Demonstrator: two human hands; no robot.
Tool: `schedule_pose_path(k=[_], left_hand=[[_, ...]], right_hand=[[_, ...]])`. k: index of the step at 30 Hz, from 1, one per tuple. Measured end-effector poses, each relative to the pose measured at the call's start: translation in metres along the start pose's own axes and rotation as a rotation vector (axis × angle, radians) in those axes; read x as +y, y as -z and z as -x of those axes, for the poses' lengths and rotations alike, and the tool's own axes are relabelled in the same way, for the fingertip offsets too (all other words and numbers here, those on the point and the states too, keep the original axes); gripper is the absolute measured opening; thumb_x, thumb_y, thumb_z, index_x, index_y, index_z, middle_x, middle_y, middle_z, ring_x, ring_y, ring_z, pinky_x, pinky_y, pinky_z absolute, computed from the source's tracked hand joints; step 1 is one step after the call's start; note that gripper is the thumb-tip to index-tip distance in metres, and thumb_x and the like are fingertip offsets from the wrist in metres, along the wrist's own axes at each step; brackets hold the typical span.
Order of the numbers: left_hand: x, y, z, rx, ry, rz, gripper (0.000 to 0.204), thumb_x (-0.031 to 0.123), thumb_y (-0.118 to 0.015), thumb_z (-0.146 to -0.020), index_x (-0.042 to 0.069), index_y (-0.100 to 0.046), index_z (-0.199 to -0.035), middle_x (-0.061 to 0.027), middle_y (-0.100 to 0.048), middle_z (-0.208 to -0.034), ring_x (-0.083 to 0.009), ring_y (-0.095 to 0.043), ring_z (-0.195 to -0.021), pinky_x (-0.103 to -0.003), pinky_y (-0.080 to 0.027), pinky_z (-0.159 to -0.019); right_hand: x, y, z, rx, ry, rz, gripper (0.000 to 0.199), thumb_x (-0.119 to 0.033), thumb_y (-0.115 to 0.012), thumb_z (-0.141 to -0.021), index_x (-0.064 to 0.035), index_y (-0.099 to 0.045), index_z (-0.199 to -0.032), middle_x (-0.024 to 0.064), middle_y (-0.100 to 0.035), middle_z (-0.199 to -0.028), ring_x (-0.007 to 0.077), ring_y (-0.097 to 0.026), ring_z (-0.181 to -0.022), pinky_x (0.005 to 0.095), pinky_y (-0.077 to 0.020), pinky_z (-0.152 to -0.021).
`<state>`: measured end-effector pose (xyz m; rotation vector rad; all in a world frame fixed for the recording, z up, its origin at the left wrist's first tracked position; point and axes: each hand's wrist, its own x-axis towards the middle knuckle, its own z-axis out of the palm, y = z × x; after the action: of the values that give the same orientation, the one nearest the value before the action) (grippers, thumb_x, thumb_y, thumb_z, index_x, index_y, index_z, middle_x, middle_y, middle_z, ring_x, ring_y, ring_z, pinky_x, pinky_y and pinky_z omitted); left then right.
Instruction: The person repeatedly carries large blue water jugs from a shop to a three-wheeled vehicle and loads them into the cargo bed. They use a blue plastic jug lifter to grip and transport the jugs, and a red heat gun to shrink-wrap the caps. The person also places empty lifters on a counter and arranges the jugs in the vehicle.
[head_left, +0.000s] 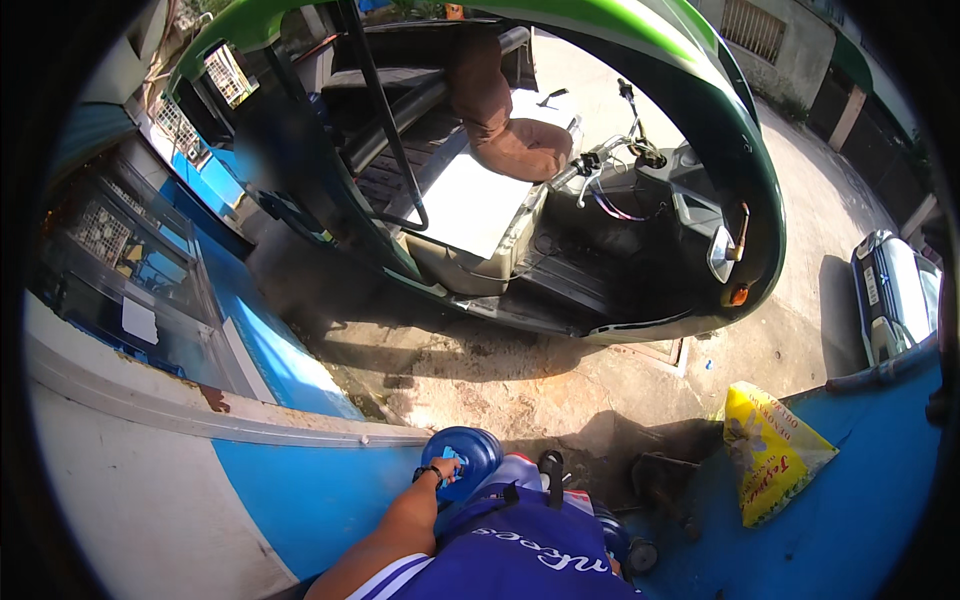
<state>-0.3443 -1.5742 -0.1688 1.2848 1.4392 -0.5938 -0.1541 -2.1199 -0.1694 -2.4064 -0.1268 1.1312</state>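
My left hand (pixel 445 468) is closed round the handle of a round, see-through blue water jug (pixel 477 447). A dark band circles the wrist, and the arm reaches down along my left side. The jug hangs low beside my leg, near the blue and white wall. On my right side, part of a second blue water jug (pixel 612 533) shows past my blue shirt (pixel 510 555). My right hand does not show; my body hides that side. A dark sandal (pixel 551 468) is visible on one foot.
Ahead stands a green and black three-wheeled vehicle (pixel 660 322) with brown seat (pixel 540 150) and handlebars. A yellow printed sack (pixel 770 455) rests at right against a blue surface (pixel 860 480). A windowed wall (pixel 320 425) runs along the left. A car (pixel 888 295) is parked far right.
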Motion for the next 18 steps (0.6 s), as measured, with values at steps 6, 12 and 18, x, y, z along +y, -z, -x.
schedule_pose_path(k=[6,12,18], left_hand=[[0.032,0.051,-0.037,0.094,0.061,-0.056,0.038,0.037,-0.069,-0.085,0.0,-0.071,-0.076,-0.0126,-0.069,-0.064,-0.0215,-0.063,-0.055,-0.036,-0.053,-0.06],[0.052,0.119,-0.097,0.0,0.059,0.04,0.034,0.036,-0.07,-0.085,0.002,-0.073,-0.077,-0.0123,-0.067,-0.062,-0.0213,-0.063,-0.054,-0.035,-0.053,-0.058],[0.054,0.178,-0.145,0.03,0.198,0.401,0.032,0.031,-0.069,-0.089,0.0,-0.073,-0.083,-0.0143,-0.068,-0.065,-0.0218,-0.064,-0.055,-0.035,-0.054,-0.057]], right_hand=[[-0.055,0.041,-0.065,0.029,-0.122,0.046,0.045,-0.034,-0.066,-0.076,0.0015,-0.075,-0.101,0.0218,-0.074,-0.091,0.0312,-0.07,-0.083,0.0431,-0.0525,-0.075],[-0.166,0.065,-0.138,0.101,-0.102,0.116,0.037,-0.029,-0.064,-0.076,0.0005,-0.075,-0.094,0.0145,-0.072,-0.083,0.0252,-0.066,-0.079,0.0403,-0.0511,-0.075],[-0.294,0.092,-0.215,-0.184,0.294,0.813,0.026,-0.024,-0.066,-0.083,-0.0174,-0.073,-0.107,0.0201,-0.073,-0.1,0.0365,-0.07,-0.103,0.0452,-0.0524,-0.093]])
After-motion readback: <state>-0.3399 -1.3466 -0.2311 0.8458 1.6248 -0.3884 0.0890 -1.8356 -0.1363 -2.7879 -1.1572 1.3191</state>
